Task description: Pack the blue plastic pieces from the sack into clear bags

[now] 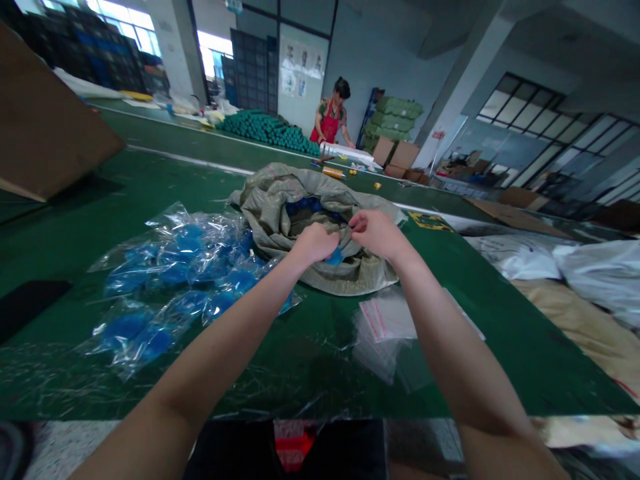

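Note:
My left hand is closed around a small blue piece at the near rim of a grey-green woven sack lying open on the green table. My right hand is pinched shut close beside it, fingertips toward the left hand; what it pinches is too small to make out. More blue pieces show inside the sack's mouth. A heap of clear bags filled with blue pieces lies left of my left arm. A stack of flat clear zip bags lies under my right forearm.
A brown cardboard sheet leans at the far left. White and tan sacks pile up on the right. A person in a red apron works at a far table beside green rolls and cartons.

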`<action>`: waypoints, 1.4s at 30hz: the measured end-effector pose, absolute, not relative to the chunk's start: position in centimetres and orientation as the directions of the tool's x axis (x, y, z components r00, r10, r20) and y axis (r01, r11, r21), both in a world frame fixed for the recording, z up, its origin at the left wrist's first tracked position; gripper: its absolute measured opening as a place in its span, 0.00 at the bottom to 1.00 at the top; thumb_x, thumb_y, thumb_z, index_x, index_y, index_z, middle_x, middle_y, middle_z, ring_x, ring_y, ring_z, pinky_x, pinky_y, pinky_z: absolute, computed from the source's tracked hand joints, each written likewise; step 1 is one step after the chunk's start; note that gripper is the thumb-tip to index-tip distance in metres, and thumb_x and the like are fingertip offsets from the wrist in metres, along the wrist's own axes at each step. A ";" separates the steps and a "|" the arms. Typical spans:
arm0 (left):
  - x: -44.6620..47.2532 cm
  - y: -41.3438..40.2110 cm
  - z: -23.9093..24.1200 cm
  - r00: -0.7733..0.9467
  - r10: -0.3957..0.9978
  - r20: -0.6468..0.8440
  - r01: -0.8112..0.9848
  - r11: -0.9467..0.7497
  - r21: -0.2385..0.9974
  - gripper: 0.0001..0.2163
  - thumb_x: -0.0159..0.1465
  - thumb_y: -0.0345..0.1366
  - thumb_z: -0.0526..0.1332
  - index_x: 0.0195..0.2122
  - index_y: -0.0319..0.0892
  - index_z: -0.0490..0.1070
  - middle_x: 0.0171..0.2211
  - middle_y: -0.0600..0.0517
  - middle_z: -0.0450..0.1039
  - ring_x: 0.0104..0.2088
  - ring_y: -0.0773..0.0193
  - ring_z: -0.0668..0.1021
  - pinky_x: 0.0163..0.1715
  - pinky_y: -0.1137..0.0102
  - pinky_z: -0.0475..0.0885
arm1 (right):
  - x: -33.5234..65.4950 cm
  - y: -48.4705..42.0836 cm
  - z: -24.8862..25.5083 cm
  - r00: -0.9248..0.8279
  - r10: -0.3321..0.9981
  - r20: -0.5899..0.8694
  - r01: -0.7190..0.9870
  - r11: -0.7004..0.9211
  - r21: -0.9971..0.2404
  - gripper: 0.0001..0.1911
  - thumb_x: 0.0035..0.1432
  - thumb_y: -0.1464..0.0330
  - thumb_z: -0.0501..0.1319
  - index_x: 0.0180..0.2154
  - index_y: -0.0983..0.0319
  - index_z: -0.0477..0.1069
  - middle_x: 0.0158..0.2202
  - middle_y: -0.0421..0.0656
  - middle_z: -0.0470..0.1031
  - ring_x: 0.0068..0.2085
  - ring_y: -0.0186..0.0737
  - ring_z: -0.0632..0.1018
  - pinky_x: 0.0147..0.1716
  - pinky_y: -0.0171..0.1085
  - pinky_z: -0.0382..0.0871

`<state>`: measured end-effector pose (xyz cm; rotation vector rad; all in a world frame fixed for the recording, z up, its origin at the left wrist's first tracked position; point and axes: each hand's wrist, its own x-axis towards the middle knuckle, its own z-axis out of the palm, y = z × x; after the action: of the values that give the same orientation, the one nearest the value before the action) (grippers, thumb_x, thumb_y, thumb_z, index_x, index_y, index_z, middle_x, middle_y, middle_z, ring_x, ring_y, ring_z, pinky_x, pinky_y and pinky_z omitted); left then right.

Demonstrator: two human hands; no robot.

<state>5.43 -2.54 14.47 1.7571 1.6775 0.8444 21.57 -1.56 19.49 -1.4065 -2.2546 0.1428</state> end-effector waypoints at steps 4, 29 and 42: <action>4.7 -4.0 12.8 0.079 0.996 0.043 0.740 -0.087 0.667 0.19 0.62 0.46 0.56 0.18 0.42 0.72 0.17 0.45 0.73 0.26 0.54 0.79 0.28 0.67 0.69 | 21.9 -0.9 17.6 -0.415 0.894 0.170 0.782 0.446 -0.436 0.13 0.49 0.77 0.64 0.39 0.63 0.76 0.33 0.42 0.82 0.34 0.37 0.80 0.34 0.32 0.71; 7.6 -0.9 7.5 0.253 0.922 0.293 0.686 -0.384 0.617 0.10 0.60 0.39 0.59 0.36 0.40 0.75 0.34 0.47 0.79 0.34 0.60 0.78 0.36 0.70 0.70 | 24.3 1.1 12.4 -0.264 0.961 0.088 0.842 0.274 -0.465 0.22 0.48 0.71 0.69 0.48 0.65 0.72 0.39 0.44 0.81 0.37 0.37 0.79 0.37 0.34 0.71; 7.2 0.6 7.5 0.119 0.992 -0.045 0.135 0.029 0.990 0.03 0.62 0.29 0.55 0.30 0.40 0.64 0.36 0.48 0.79 0.34 0.62 0.81 0.31 0.70 0.74 | 26.4 0.4 9.9 -0.158 0.973 0.171 0.824 0.225 -0.519 0.12 0.57 0.64 0.64 0.38 0.65 0.79 0.38 0.48 0.82 0.39 0.43 0.80 0.39 0.36 0.70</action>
<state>7.21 0.60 7.48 1.3329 1.2310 1.0254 26.38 0.38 9.89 -1.6505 -2.0390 0.4226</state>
